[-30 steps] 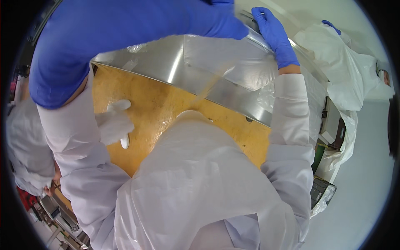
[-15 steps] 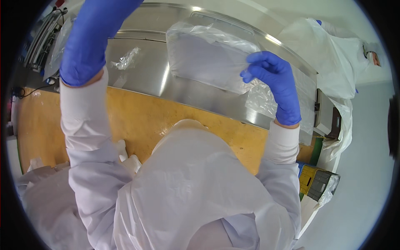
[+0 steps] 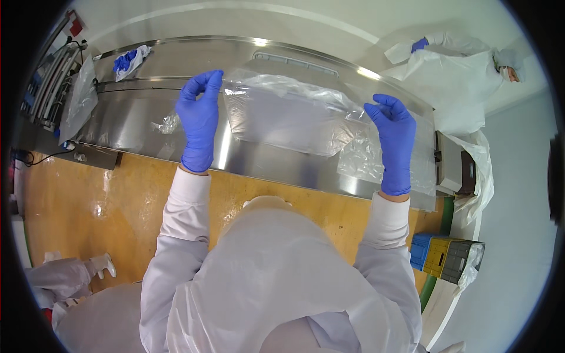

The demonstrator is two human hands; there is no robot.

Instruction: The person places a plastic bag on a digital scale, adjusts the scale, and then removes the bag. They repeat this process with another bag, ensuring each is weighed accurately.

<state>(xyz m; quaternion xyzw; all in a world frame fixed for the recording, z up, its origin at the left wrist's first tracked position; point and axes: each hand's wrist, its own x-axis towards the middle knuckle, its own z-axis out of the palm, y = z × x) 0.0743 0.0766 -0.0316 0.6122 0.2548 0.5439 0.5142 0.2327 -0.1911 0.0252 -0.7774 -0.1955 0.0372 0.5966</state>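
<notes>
A clear plastic bag (image 3: 288, 117) is spread over the steel table in front of me, its upper edge crumpled. At its upper left corner, my left hand (image 3: 199, 120) is closed in a pinch, with the thumb and fingertips together on the thin film. My right hand (image 3: 395, 138) pinches the bag's upper right edge between thumb and fingers. Behind and partly under the film shows the rim of a grey plastic crate (image 3: 297, 63). More crumpled clear film (image 3: 360, 159) lies below my right hand.
The steel table (image 3: 265, 167) runs across in front of me. A scrap of film (image 3: 168, 123) and a white and blue bundle (image 3: 130, 62) lie left. Blue, yellow and grey crates (image 3: 442, 256) stand at right. A co-worker (image 3: 453, 82) in white is across the table.
My left hand has come down and inward from the upper left to the bag's left corner. The right hand has shifted slightly down, still at the bag's right edge.
</notes>
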